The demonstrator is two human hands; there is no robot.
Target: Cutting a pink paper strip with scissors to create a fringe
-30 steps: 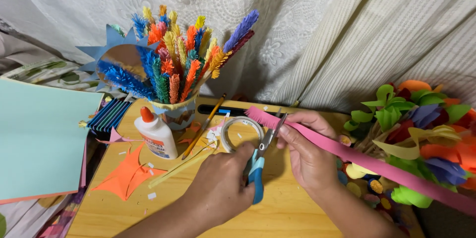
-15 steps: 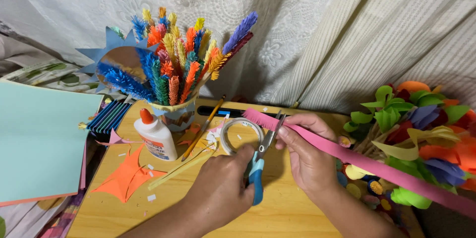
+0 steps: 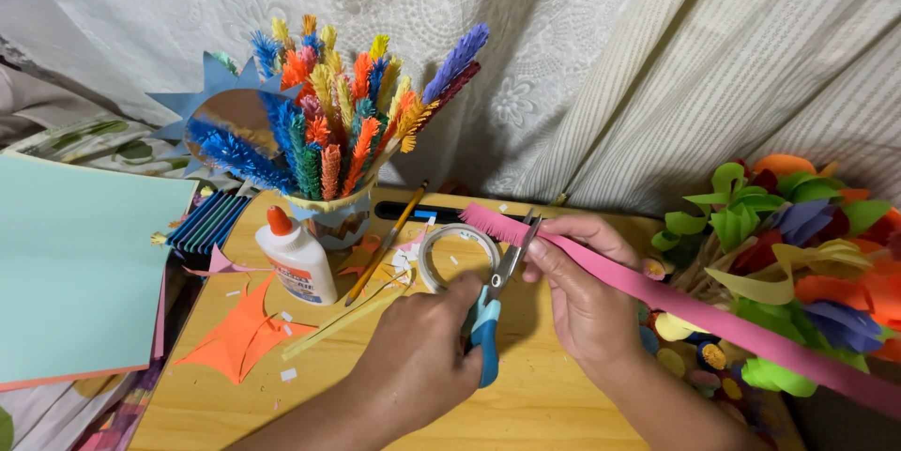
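Head: pink strip (image 3: 676, 305) (fringed) in right hand (image 3: 587, 296).

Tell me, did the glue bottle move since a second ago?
No. The glue bottle stands in the same spot on the wooden table, just left of the cup of fringed paper sticks, with the orange paper cutout in front of it.

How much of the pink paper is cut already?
Only the far tip of the pink strip shows a fringe. The left hand has the scissors at the strip just past it, while the right hand holds the strip. The long uncut rest runs off right.
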